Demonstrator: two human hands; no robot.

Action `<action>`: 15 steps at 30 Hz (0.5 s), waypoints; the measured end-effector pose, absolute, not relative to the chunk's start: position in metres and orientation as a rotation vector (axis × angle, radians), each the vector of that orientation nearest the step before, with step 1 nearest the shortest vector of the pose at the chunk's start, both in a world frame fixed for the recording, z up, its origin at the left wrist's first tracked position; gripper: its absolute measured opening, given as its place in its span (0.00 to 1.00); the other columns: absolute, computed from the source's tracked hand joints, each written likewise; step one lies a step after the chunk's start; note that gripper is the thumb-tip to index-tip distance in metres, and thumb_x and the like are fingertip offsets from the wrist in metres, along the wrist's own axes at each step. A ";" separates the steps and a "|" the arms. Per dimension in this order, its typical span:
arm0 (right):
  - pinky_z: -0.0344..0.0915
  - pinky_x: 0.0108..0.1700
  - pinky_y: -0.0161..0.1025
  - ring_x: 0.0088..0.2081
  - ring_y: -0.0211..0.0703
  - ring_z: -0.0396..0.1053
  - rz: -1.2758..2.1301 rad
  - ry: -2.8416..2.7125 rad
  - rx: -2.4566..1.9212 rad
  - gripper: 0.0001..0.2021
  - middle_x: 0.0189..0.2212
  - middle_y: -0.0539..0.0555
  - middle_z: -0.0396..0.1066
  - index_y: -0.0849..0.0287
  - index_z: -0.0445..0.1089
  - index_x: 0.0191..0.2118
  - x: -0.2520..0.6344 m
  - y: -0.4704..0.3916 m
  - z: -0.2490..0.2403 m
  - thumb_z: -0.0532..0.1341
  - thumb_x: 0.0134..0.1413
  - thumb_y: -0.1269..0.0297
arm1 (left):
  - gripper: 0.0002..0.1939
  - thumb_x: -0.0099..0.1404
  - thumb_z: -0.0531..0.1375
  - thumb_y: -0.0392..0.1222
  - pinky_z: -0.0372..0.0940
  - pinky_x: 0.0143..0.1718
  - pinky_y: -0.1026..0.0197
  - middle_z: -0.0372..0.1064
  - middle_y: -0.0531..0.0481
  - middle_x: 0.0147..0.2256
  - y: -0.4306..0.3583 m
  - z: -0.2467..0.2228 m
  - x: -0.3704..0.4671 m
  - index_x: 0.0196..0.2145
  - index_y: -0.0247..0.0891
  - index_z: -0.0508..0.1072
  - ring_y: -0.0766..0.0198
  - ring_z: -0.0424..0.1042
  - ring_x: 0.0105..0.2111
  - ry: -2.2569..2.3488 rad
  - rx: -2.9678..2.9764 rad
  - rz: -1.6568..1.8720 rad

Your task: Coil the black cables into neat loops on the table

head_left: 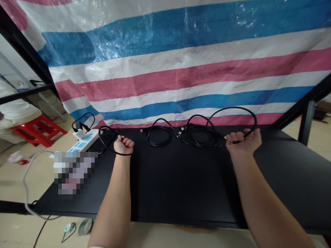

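Observation:
My left hand (pixel 124 144) is a closed fist, palm up, above the left part of the black table (pixel 181 186). A black cable (pixel 103 141) bends round and passes across its wrist; what lies inside the fingers is hidden. On the right, my right hand (pixel 244 139) is closed around another black cable (pixel 235 107), which arches up and back to a coil. A light plug tip (pixel 225 137) sticks out beside its fingers. Between the hands lie a smaller cable coil (pixel 158 144) and a larger cable coil (pixel 200 143), with metal plugs (pixel 181 131) between them.
A white power strip (pixel 89 139) with a plugged-in adapter (pixel 81 134) lies at the table's left edge, next to a dark phone-like object (pixel 104 143) and a pixelated patch. A striped sheet (pixel 181 75) hangs behind. Beyond, a person sits on a red stool (pixel 41 131).

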State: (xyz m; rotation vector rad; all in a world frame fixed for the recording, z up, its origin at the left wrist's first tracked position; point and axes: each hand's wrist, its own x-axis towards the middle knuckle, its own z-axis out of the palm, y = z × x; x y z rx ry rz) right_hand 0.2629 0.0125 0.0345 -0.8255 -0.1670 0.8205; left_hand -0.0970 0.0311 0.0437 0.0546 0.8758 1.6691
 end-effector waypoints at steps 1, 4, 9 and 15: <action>0.44 0.14 0.33 0.11 0.36 0.41 0.866 -0.177 -0.783 0.20 0.09 0.43 0.38 0.53 0.57 0.21 0.264 0.011 0.035 0.39 0.61 0.59 | 0.20 0.70 0.41 0.41 0.39 0.11 0.71 0.38 0.62 0.13 0.031 0.043 -0.099 0.20 0.38 0.53 0.75 0.40 0.09 0.879 0.038 1.676; 0.47 0.15 0.32 0.12 0.35 0.43 0.976 -0.346 -0.681 0.18 0.09 0.42 0.39 0.52 0.62 0.24 0.266 0.008 0.033 0.44 0.62 0.60 | 0.20 0.70 0.41 0.40 0.39 0.11 0.71 0.38 0.62 0.13 0.030 0.043 -0.098 0.20 0.38 0.53 0.75 0.40 0.09 0.886 0.050 1.672; 0.60 0.23 0.34 0.20 0.34 0.59 1.080 -0.766 -0.633 0.10 0.16 0.43 0.55 0.54 0.59 0.24 0.256 0.005 0.032 0.62 0.48 0.61 | 0.19 0.69 0.43 0.41 0.37 0.11 0.71 0.36 0.62 0.14 0.028 0.046 -0.091 0.20 0.38 0.54 0.75 0.39 0.10 0.880 0.152 1.605; 0.54 0.23 0.34 0.21 0.33 0.54 0.707 -1.120 -1.070 0.22 0.21 0.42 0.59 0.54 0.59 0.29 0.240 0.014 0.015 0.70 0.28 0.56 | 0.19 0.69 0.44 0.41 0.37 0.11 0.71 0.36 0.62 0.14 0.027 0.047 -0.090 0.19 0.38 0.54 0.74 0.38 0.10 0.870 0.201 1.569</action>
